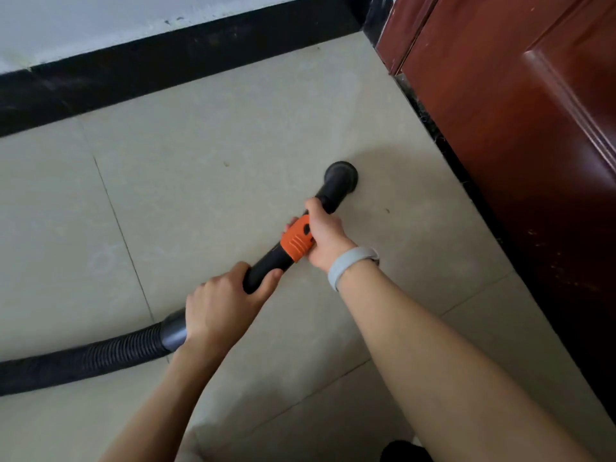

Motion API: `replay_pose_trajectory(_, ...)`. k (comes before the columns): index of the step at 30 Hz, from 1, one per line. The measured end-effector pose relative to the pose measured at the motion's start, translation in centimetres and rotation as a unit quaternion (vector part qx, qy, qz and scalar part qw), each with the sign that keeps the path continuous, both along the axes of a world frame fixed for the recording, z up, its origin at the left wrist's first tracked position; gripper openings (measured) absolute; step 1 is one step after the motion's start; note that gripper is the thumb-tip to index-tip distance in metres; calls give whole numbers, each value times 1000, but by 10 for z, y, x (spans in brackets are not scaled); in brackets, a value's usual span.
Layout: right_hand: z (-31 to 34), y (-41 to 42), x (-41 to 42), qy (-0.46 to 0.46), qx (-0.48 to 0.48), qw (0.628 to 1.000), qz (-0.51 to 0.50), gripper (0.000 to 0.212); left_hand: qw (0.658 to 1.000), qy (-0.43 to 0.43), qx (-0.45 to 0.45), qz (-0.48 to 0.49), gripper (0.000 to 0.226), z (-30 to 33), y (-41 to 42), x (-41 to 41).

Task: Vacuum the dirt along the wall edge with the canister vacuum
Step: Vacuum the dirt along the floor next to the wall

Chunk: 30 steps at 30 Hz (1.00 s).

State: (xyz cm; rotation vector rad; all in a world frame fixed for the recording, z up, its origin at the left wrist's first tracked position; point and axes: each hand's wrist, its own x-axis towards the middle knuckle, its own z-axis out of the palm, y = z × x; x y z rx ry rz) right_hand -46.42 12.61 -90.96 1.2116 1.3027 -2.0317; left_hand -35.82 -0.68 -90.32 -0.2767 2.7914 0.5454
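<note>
Vacuum wand [266, 265], black with an orange collar [296, 241], slants across pale beige floor tiles [206, 168] with thin grout lines running between them. Its round black nozzle [340, 176] sits down on the tile, near the dark threshold strip [443, 141] under a reddish-brown wooden door [520, 128] on my right, and well apart from the black baseboard [140, 75] that runs along the white wall [100, 25] at the far side. A few small specks of dirt [226, 164] lie on the tile between nozzle and baseboard.

My right hand [325, 240] reaches forward, arm nearly straight, fingers wrapped around the wand at the orange collar; a grey wristband [350, 265] circles that wrist. My left hand [223, 305] grips the wand's rear end, thumb lying along the tube, just ahead of the grey cuff [175, 333] where the ribbed black hose [83, 361] joins. The hose trails off to my left across the floor.
</note>
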Motion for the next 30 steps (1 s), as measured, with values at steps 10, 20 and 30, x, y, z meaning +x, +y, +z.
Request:
replay_pose_trajectory(10,-3,23,-71,31,9,999,4,21,999,-8,-9,-39,53,-2,19,-79)
replay_pose_trajectory(20,-8,74,-134,49,6,997,-63,30,982,39,-63,-174,42,-14,44,-146)
replay_pose_trajectory(30,-2,15,-173,84,79,993,-15,36,986,53,-67,-143,40,-10,23,-209)
